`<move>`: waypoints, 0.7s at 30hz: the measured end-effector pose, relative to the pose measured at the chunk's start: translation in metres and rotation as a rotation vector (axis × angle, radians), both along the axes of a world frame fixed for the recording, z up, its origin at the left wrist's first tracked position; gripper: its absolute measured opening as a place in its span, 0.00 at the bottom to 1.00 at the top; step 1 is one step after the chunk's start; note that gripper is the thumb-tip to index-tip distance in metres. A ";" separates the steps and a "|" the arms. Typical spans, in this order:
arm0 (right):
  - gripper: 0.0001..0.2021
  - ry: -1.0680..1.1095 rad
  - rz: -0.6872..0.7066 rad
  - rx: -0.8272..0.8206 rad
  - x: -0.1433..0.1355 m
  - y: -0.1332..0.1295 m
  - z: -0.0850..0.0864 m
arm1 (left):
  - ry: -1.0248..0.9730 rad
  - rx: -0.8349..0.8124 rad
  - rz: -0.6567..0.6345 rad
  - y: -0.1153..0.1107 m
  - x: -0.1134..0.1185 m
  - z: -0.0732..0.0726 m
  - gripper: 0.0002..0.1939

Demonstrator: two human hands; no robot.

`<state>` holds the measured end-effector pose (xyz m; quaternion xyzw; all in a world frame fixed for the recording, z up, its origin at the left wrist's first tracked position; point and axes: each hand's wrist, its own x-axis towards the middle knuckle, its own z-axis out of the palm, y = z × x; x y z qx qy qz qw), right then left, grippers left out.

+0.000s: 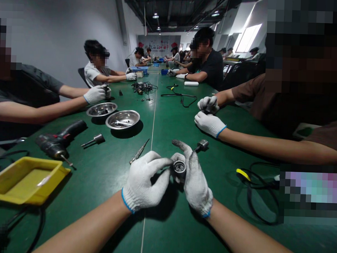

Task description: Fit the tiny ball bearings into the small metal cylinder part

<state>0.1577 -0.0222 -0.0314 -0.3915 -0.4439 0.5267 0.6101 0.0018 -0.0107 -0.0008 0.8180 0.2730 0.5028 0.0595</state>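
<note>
Both my hands wear white knit gloves with blue cuffs. My right hand [195, 179] is wrapped round a small cylindrical metal part [179, 167], its fingertips dark with grime. The part's round open end, with a pale rim and a dark inside, faces me. At its left side, my left hand [147, 179] brings thumb and forefinger together; whatever they pinch is too small to make out. Just beyond my left hand lies a pointed metal tool [139, 152]. Past my right fingers rests a metal cup-shaped piece on a dark stem [203, 144].
Left on the green table [120, 235] are a power drill [56, 141], a yellow tray [25, 180], another stemmed metal piece [97, 139] and two steel bowls [123, 120], one holding a wrench. Black cable [250, 192] lies right. Co-workers' gloved hands [209, 120] work nearby.
</note>
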 end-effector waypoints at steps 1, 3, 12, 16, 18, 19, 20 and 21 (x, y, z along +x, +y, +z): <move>0.37 0.028 0.009 -0.003 -0.001 0.000 0.000 | 0.015 0.016 -0.012 0.000 0.000 0.000 0.10; 0.36 0.063 0.025 0.002 -0.002 -0.001 0.001 | 0.063 0.045 -0.031 0.000 0.001 0.000 0.11; 0.35 -0.007 0.075 0.089 0.000 -0.004 0.000 | 0.154 0.084 -0.014 -0.002 0.002 0.000 0.13; 0.35 -0.045 0.070 0.112 0.001 -0.003 -0.003 | 0.161 0.098 -0.011 -0.001 0.001 0.000 0.13; 0.35 -0.061 0.067 0.118 0.002 -0.003 -0.004 | 0.171 0.104 -0.009 0.000 0.001 -0.001 0.13; 0.35 -0.066 0.068 0.120 0.002 -0.003 -0.004 | 0.176 0.107 -0.005 0.000 0.001 -0.001 0.13; 0.35 -0.066 0.070 0.120 0.002 -0.003 -0.004 | 0.180 0.111 -0.002 0.000 0.001 -0.001 0.13; 0.35 -0.065 0.072 0.120 0.002 -0.004 -0.005 | 0.183 0.116 0.003 -0.001 0.001 -0.001 0.12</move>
